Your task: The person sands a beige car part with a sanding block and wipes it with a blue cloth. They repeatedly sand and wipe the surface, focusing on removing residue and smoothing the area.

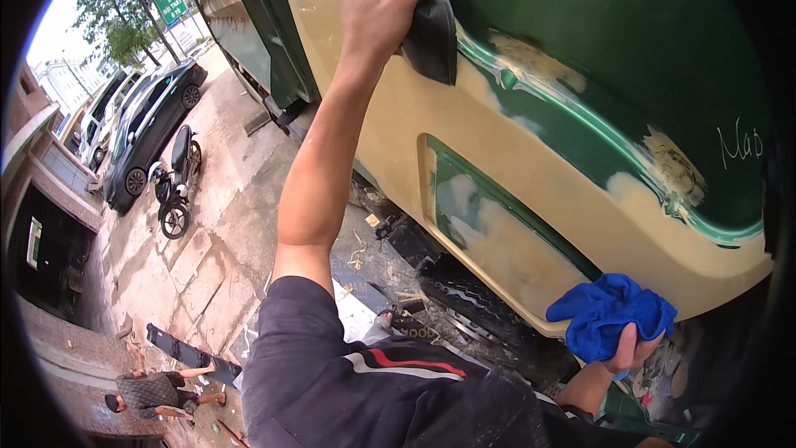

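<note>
My left hand [381, 10] grips a black, flexible sheet [434, 41] against the upper part of a vehicle's cream-and-green body panel [377, 137], beside the curved edge of a dark green recess [597, 25]. My right hand [628, 348] is closed on a crumpled blue cloth [605, 311] at the panel's lower right, by a smaller recessed green strip [489, 207]. Pale and tan patches [672, 166] with rough edges show on the green paint and along the curved moulding.
A dark car [149, 141] and a motorcycle [176, 187] stand on the concrete yard [207, 274] at left. At lower left another person [149, 394] holds a long black part [186, 348]. Debris and dark parts [431, 282] lie below the panel.
</note>
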Motion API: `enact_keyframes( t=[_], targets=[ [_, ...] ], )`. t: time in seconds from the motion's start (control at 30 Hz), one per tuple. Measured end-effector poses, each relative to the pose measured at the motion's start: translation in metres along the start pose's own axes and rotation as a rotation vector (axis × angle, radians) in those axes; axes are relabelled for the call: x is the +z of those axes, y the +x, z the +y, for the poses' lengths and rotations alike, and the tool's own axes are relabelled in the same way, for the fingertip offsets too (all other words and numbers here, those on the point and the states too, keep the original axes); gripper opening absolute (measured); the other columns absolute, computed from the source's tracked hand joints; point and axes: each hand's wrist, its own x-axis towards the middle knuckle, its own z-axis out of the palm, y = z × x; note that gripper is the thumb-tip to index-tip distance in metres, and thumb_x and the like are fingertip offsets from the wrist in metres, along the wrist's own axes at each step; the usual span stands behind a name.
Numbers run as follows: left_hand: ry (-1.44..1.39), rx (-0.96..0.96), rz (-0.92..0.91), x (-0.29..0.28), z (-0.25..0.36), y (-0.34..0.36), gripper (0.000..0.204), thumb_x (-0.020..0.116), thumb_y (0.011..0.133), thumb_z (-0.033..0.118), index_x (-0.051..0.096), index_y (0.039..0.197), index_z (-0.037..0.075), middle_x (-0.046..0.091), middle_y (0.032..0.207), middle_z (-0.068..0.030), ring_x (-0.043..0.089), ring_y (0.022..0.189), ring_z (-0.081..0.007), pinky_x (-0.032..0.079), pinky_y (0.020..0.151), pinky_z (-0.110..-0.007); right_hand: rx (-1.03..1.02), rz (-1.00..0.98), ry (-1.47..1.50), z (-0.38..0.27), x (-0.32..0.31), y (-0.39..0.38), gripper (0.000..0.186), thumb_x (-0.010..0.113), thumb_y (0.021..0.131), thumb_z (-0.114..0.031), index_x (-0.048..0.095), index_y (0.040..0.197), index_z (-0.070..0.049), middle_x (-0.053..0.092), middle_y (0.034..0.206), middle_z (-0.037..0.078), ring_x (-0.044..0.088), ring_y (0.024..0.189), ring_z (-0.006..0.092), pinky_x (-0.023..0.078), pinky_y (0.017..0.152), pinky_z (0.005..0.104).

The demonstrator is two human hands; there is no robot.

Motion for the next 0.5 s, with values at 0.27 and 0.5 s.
enact_keyframes(
  t=[0.27, 0.5],
  targets=[
    [-0.023, -0.138, 0.249, 0.032, -0.019, -0.073, 0.03, 0.079, 0.086, 0.019, 0.069, 0.068, -0.002, 0.058, 0.055, 0.0004, 0.05, 0.053, -0.0068, 0.04, 0.05, -0.03, -0.265, -0.337, -0.433, -0.02, -0.129, 0.105, 0.029, 0.054, 0.099, -0.013, 0.051, 0.126, -0.001, 0.052, 0.138, 0.032, 0.058, 0.119, 0.0504, 0.05, 0.1, 0.0631],
    [0.05, -0.119, 0.204, 0.032, -0.025, -0.076, 0.021, 0.082, 0.088, 0.019, 0.077, 0.082, -0.001, 0.071, 0.07, -0.0011, 0.065, 0.065, -0.0082, 0.051, 0.06, -0.026, -0.333, -0.331, -0.592, -0.026, -0.127, 0.11, 0.041, 0.062, 0.096, -0.02, 0.05, 0.13, 0.0, 0.055, 0.135, 0.031, 0.061, 0.114, 0.0486, 0.051, 0.099, 0.0595]
  ],
)
